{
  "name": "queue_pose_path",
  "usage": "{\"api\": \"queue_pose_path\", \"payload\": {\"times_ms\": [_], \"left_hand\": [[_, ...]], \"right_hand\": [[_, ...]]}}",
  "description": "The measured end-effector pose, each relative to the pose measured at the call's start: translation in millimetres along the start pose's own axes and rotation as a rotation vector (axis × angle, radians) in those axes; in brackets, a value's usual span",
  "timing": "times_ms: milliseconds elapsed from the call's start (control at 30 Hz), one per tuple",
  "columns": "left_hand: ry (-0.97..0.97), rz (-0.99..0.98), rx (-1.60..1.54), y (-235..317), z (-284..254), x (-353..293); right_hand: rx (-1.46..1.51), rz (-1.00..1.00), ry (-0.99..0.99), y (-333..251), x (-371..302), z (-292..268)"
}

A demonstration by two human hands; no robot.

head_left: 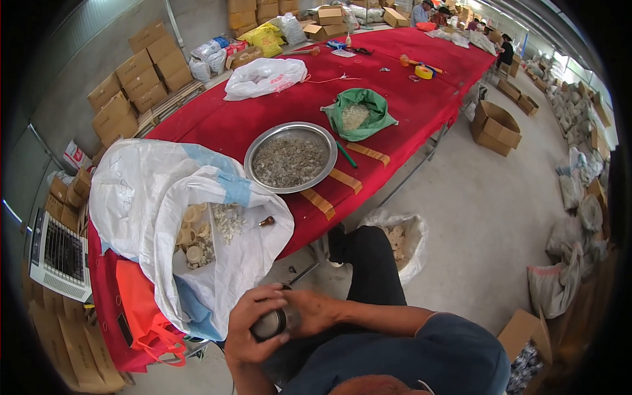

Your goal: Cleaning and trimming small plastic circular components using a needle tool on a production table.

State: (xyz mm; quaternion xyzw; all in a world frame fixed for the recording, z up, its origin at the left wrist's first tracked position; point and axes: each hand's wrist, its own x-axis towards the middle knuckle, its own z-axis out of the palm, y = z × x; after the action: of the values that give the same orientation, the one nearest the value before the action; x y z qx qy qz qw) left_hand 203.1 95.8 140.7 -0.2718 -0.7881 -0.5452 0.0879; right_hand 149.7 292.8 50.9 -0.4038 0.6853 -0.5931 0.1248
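Observation:
Low in front of my body, both hands are closed around a greyish, jar-like container [268, 324] with a black band. My left hand [247, 319] wraps its near-left side, fingers over the top. My right hand [309, 309] grips it from the right; part of the container is hidden behind the fingers. Just beyond my hands, a large white woven sack [148, 168] lies open on the red-covered table [368, 66]. Inside it are pale round pieces [194, 253] and small white bits [228, 220]. A small brown bottle-shaped thing [266, 221] rests on the sack.
A metal basin [333, 148] of greyish bits and a green bag [378, 105] of pale granules stand on the table. A red bag [138, 296] hangs at the left. Another white sack [415, 247] sits on the floor beside my leg. Cartons [497, 128] and sacks line the right.

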Motion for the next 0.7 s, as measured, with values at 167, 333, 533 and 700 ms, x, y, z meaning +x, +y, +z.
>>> {"api": "queue_pose_path", "payload": {"times_ms": [167,333,533,700], "left_hand": [[0.131,-0.044,0.097,5,13,4],[0.132,-0.210,0.315,6,18,0],[0.341,-0.069,0.324,5,9,-11],[0.255,-0.311,0.367,-9,13,-20]], "right_hand": [[0.026,0.043,0.089,9,-2,6],[-0.042,0.035,0.097,21,-7,6],[-0.177,-0.066,0.081,37,-9,17],[-0.255,-0.004,0.140,15,-3,-2]]}}
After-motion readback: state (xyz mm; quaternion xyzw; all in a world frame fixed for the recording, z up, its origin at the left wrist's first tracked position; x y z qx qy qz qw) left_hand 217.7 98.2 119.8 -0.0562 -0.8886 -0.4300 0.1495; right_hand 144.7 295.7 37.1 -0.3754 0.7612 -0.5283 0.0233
